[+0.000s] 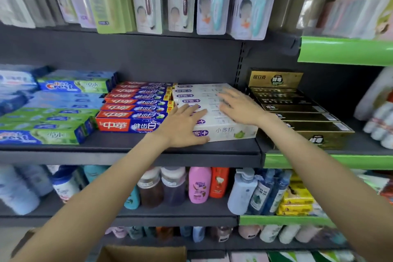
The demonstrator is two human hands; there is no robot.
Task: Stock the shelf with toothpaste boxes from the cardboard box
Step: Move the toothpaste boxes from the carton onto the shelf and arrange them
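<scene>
Both hands pressing flat, fingers spread: left hand [184,126] and right hand [238,107] resting on white toothpaste boxes [225,132] at the shelf [127,144] front edge, likely squaring the row.

Both hands lie flat, fingers spread, on the white toothpaste boxes [214,110] stacked on the dark shelf [127,151]: the left hand [185,127] at their near left end, the right hand [238,106] farther back. Red-and-blue boxes [131,108] sit just left, gold boxes [297,112] just right, and the cardboard box [142,253] shows at the bottom edge.
</scene>
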